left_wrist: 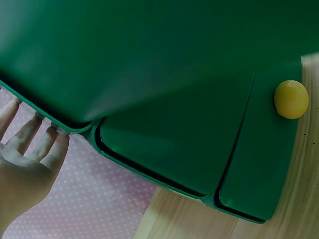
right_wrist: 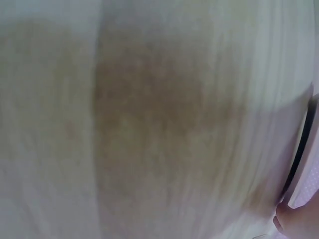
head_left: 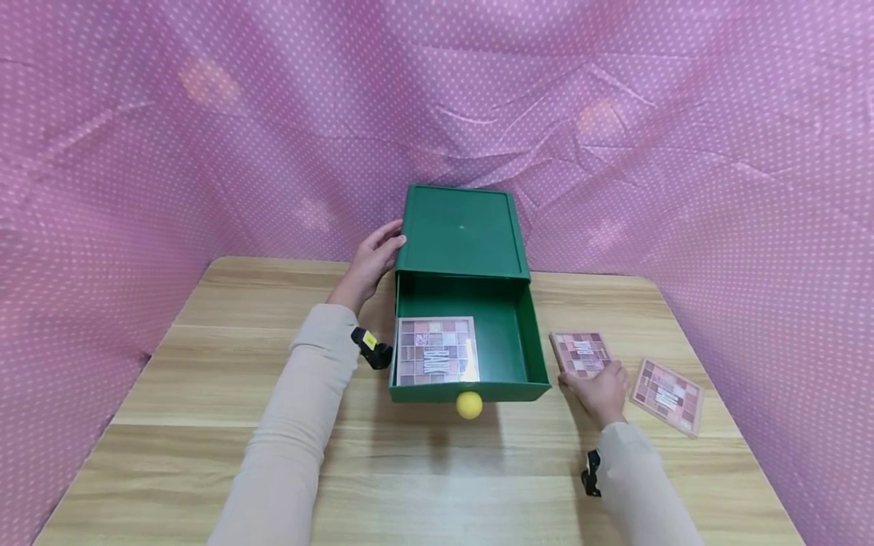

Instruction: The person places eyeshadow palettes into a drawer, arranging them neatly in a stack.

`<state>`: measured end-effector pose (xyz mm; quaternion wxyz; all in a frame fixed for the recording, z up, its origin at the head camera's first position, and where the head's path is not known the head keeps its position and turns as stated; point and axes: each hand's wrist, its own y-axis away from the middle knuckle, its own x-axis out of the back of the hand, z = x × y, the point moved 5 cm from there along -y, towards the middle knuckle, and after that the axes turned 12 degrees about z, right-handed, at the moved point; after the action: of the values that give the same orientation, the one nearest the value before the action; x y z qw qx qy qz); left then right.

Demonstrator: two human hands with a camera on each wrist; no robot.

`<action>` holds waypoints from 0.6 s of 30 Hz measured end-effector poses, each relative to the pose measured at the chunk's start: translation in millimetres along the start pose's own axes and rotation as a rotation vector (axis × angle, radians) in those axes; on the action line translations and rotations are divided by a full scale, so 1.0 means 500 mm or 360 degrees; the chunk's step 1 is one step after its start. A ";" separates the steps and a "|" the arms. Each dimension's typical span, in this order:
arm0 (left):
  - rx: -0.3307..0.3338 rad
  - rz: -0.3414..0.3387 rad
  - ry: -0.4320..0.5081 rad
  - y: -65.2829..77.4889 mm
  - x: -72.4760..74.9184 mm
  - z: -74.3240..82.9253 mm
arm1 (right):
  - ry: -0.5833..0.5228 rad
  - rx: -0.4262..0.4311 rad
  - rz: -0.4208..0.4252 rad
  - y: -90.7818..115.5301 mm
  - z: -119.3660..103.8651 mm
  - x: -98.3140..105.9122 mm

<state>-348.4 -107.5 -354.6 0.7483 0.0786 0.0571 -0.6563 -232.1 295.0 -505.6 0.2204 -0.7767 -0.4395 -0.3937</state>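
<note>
A green drawer box [head_left: 464, 231] stands on the table with its drawer [head_left: 501, 326] pulled out and a yellow round knob [head_left: 469, 405] at the front. One eyeshadow palette [head_left: 437, 351] lies in the left part of the drawer. My left hand [head_left: 372, 262] rests its fairly straight fingers [left_wrist: 47, 142] against the box's left side. Right of the drawer, my right hand [head_left: 602, 388] grips the near edge of a second eyeshadow palette [head_left: 580, 353]. In the right wrist view only part of that hand [right_wrist: 299, 219] shows, at the palette's edge [right_wrist: 304, 169].
A third eyeshadow palette [head_left: 668, 396] lies on the wooden table [head_left: 205, 394], just right of my right hand. Pink dotted cloth [head_left: 307, 114] hangs behind the table and along both sides.
</note>
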 end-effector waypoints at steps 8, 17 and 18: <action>0.0016 0.0003 0.0019 0.001 0.003 -0.001 | -0.0079 0.0007 0.0108 -0.004 -0.008 0.007; -0.0001 -0.0017 -0.0007 0.007 -0.001 0.001 | -0.0099 0.0021 0.0107 -0.002 -0.022 0.019; -0.0012 -0.0013 -0.0008 0.007 -0.001 0.000 | -0.0104 0.0028 0.0108 -0.002 -0.025 0.021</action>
<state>-345.0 -106.6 -354.3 0.7459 0.0739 0.0578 -0.6594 -234.9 292.3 -489.7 0.2259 -0.8016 -0.4235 -0.3565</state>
